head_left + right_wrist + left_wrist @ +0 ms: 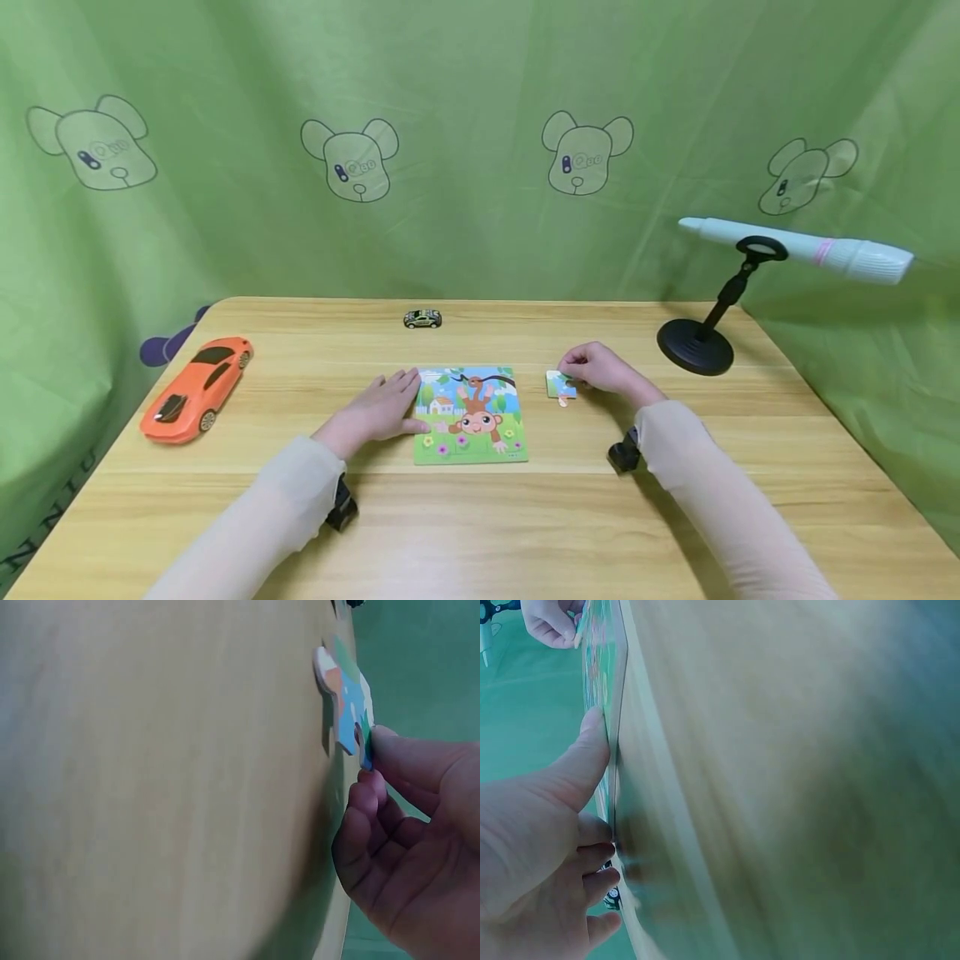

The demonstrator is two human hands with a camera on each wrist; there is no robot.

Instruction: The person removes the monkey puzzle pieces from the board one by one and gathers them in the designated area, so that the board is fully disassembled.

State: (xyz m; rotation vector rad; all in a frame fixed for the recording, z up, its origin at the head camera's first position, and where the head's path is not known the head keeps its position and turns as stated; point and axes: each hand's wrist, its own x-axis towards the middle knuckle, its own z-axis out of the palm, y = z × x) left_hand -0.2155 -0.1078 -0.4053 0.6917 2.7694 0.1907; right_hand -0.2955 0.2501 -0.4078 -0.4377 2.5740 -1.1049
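Hands reach in from the near side in pale sleeves: the left hand lies relaxed with its fingers extended, while the right hand pinches with thumb and fingertips. Behind them hangs a green cloth printed with outlined animal heads. Before it stands a light wooden table. At the far right, a pale blue microphone lies through the ring of a black stand, its narrow end toward the left. Near the table's left edge sits an orange toy car. Toward the middle, a square puzzle board lies flat, picturing an upside-down monkey, a house and flowers; the left hand rests at its left edge, thumb over the picture. Beyond the board, close to the table's far edge, is a small patterned toy car. Last comes a puzzle piece, gripped by the right hand to the right of the board and apart from it; the right wrist view shows its orange tab and a shadow on the wood beside it.
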